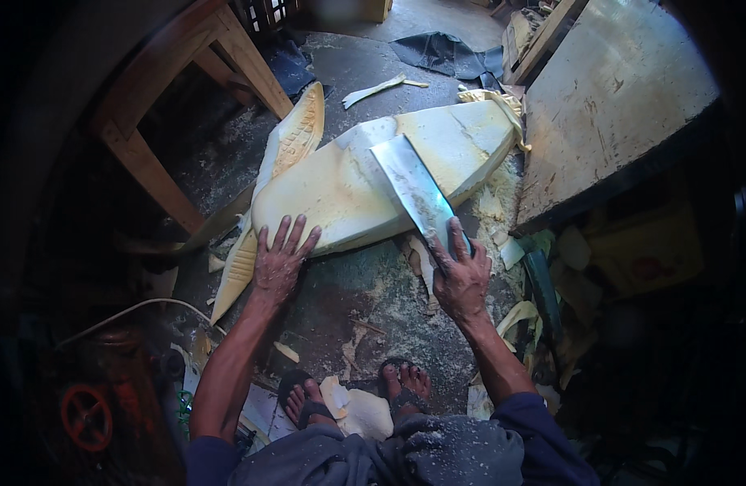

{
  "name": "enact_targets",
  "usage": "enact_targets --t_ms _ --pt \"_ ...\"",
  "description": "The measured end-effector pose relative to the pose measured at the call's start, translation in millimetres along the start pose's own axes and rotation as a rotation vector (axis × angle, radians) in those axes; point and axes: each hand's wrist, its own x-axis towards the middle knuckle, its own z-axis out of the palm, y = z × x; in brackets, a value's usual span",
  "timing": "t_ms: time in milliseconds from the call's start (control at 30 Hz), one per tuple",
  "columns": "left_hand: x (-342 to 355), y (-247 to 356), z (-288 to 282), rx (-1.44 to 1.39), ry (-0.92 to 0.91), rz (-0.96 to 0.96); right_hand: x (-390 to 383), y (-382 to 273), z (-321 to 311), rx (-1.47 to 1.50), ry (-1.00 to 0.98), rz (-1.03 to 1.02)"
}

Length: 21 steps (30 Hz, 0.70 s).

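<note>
From here I see the block (332,182), long and pale yellow, lying aslant, broad face up. Across its middle I make out a flat, shiny blade (416,185), jutting past the block's near edge.

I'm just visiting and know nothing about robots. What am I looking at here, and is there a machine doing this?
There's no robot here: these are a person's own bare hands. The one picture comes from a wide camera on the person's head, looking down, so straight edges bend near the rim.

The left hand rests with fingers spread on the near edge of a big pale block. The right hand holds a flat metal tool, its far end over the block.

A yellowish strip is partly hidden by the block's left end. Pale scraps lie on the dark floor, near the person's sandalled feet. What the block rests on is hidden.
</note>
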Motion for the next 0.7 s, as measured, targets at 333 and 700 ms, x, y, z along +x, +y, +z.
enact_targets --t_ms 333,700 --pt "67.2 0.6 -8.4 -0.245 -0.046 -0.429 -60.0 -26.9 13.7 -0.058 -0.013 -0.047" --pt "62.8 3.3 9.7 -0.184 0.037 -0.372 -3.7 -52.2 29.5 -0.033 -0.028 -0.02"
